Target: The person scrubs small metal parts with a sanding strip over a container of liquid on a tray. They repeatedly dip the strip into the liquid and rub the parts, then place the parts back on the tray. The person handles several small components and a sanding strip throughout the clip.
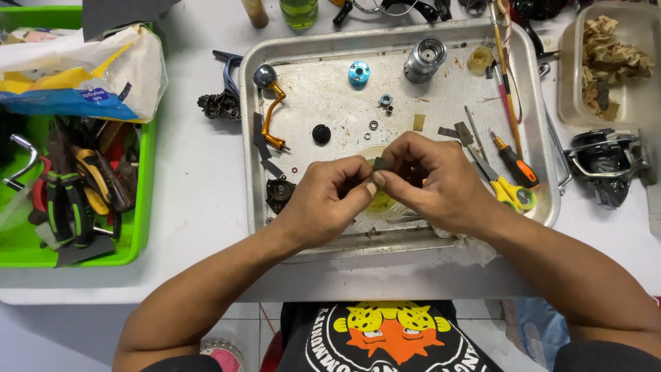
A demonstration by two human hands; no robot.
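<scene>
Metal is lying under everything: a dented steel tray (537, 103) is sitting on the white table (200, 207), and both hands are working above its near edge. The left hand (323, 203) and right hand (434, 179) are meeting fingertip to fingertip, pinching a small dark part (379, 164) between thumbs and forefingers; the other fingers are curling loosely around it. The part is mostly hidden, so its long axis and the way it is pointing cannot be told. A small dish of yellow liquid (381, 203) is sitting directly under the hands.

A green bin (141, 220) of pliers is standing well to the left, a clear tub (571, 76) of wood shavings at the far right, with a black fishing reel (606, 165) below it. On the tray, a silver spool (425, 60) is resting near the far rim, an orange reel handle (270, 103) is lying at the left, an orange-handled screwdriver (513, 162) just right of the right hand, a blue cap (359, 72), and a black knob (321, 133).
</scene>
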